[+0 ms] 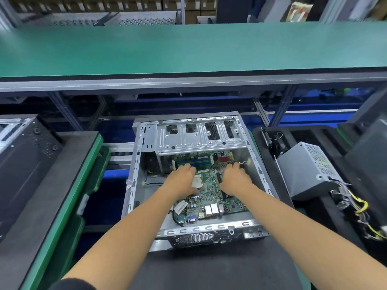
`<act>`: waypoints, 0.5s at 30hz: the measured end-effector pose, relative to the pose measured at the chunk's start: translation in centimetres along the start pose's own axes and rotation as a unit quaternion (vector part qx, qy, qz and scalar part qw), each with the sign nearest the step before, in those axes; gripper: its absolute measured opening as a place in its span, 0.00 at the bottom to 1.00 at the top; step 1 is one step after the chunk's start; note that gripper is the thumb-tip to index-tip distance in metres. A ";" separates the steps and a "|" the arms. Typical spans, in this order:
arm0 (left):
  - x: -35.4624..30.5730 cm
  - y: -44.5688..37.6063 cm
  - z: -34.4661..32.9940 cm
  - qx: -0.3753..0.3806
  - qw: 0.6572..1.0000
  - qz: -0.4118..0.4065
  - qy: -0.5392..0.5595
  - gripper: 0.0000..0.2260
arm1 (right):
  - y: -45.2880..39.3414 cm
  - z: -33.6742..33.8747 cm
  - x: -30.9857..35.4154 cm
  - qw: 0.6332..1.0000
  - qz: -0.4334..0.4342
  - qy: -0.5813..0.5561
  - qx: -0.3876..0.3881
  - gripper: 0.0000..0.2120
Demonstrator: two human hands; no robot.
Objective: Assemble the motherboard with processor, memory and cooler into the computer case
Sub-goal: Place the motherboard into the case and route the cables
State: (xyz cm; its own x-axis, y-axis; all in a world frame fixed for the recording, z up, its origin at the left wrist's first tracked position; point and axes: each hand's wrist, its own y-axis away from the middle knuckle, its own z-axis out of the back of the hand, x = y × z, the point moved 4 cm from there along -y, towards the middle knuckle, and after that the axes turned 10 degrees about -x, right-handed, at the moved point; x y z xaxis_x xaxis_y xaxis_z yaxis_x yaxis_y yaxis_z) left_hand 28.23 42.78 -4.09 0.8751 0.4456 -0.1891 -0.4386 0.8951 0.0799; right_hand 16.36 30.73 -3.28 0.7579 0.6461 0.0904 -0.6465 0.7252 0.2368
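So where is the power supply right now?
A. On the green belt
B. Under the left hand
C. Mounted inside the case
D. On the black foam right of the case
D: the power supply lies on the black foam right of the case, wires trailing.
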 end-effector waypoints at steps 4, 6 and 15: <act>-0.4 -0.7 -0.6 0.004 1.000 -0.022 -0.017 0.32 | -0.2 -0.5 -0.5 0.999 -0.040 -0.006 0.001 0.35; -0.4 -0.9 -0.8 0.006 0.999 -0.023 -0.022 0.31 | -0.3 -0.7 -0.8 0.998 -0.055 -0.006 0.010 0.39; -0.1 -1.5 -1.0 -0.003 1.000 -0.029 -0.001 0.24 | -0.5 -1.4 -1.1 0.994 -0.088 0.003 0.058 0.48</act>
State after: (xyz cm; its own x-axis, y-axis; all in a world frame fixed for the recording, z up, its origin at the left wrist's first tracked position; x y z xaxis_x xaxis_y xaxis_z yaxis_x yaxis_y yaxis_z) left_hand 28.62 41.34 -5.14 0.8993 0.3929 -0.1922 -0.3882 0.9194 0.0633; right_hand 15.71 30.03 -4.82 0.8577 0.5133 0.0309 -0.4887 0.7950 0.3593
